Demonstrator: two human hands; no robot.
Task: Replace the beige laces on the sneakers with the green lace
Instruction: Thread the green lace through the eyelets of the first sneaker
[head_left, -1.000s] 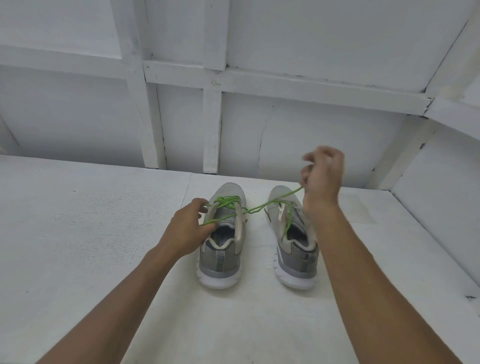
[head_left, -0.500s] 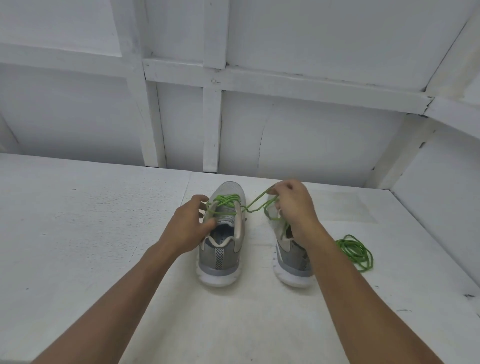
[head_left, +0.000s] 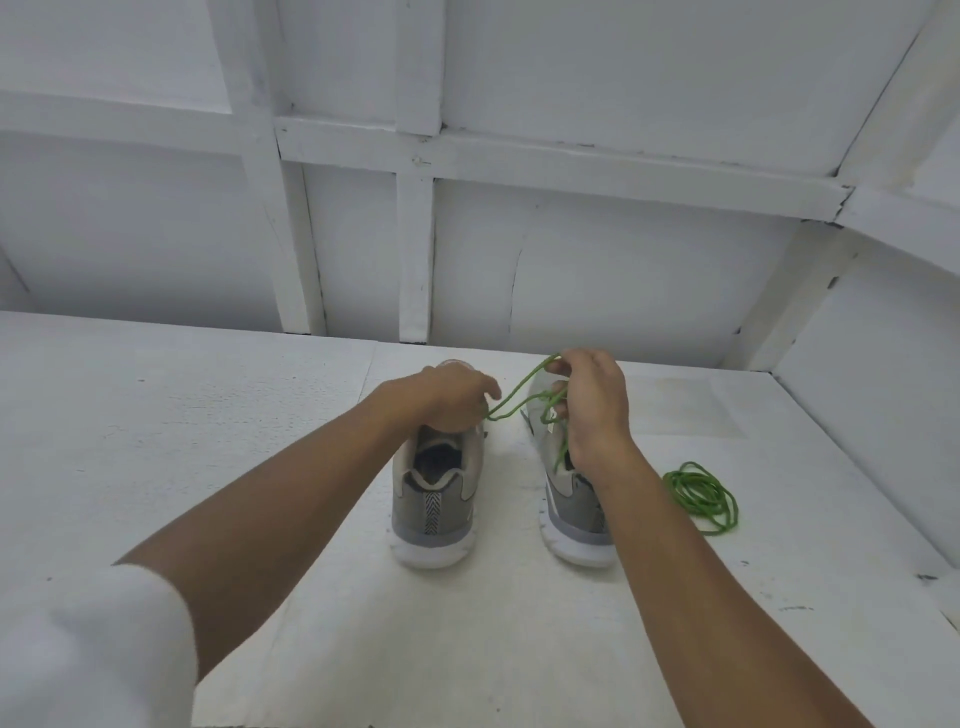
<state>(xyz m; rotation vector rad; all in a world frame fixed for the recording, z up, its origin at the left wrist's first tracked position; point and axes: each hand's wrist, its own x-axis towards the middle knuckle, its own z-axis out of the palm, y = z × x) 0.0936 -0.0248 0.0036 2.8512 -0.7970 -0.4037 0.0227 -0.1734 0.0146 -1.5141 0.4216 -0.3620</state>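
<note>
Left hand (head_left: 441, 397) grips green lace (head_left: 519, 388) atop left sneaker (head_left: 434, 499); right hand (head_left: 592, 405) pinches same lace just right of it. I fear slack tangling.

Grey right sneaker (head_left: 571, 514) upright, heel near; matching left sneaker (head_left: 436, 499) just left; green lace (head_left: 519, 397) looped between; green coil (head_left: 701, 496) lies right.

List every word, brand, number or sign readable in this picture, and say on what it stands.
None can be read.
The heel strip of the left sneaker bears only a chevron pattern, no letters.
Any mark on the right sneaker, partly hidden by the right hand, is too small to read.
</note>
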